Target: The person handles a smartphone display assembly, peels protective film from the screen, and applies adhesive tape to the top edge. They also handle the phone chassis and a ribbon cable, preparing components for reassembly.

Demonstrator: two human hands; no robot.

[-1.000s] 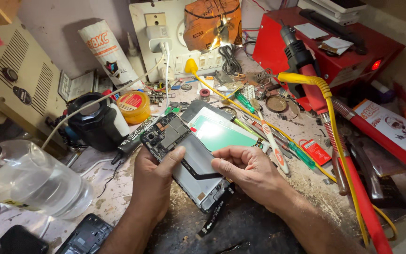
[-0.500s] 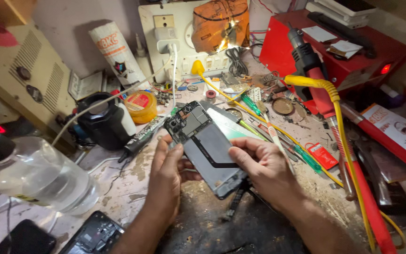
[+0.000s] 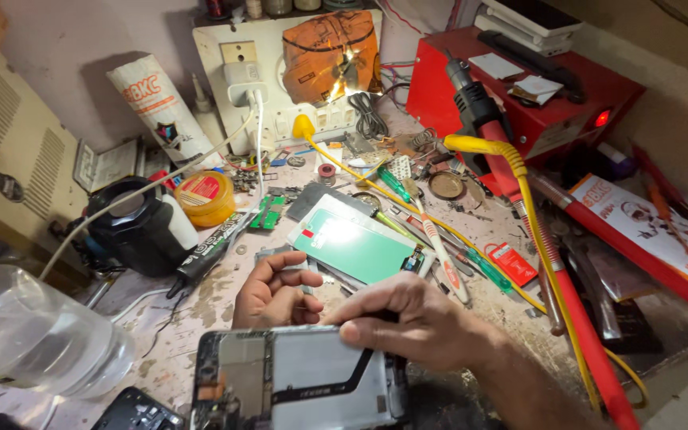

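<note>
**Both hands on an opened phone at the bottom of the frame**

The opened phone (image 3: 296, 378) lies flat at the bottom centre of the frame. Its back cover is off, so the metal shield and a black ribbon cable show. It rests on the stained bench (image 3: 201, 306), and its lower part is cut off by the picture's edge.

The right hand (image 3: 420, 322) comes in from the lower right and bends over the phone's upper edge. Its thumb tip presses on the near face while the fingers wrap behind, a closed pinch on the frame.

The left hand (image 3: 272, 291) sits just above the phone's upper left part. Its fingers are curled in toward the palm, nearly closed. I cannot tell whether they hold some small part or only steady the edge.

Just above the hands, at the centre, lies a green-backed panel (image 3: 352, 247). A white-handled tool (image 3: 439, 251) lies just to its right. A clear plastic bottle (image 3: 33, 342) fills the lower left, a black jar (image 3: 133, 227) stands at left, and a yellow hose (image 3: 523, 191) runs down the right side.

By my reading, the work in hand is on the phone's exposed inside near its top edge, with the right hand doing the fine part. Any further move there seems to call for light pressure. The ribbon cable lies close under the thumb, and the bench is crowded with loose bits.
</note>
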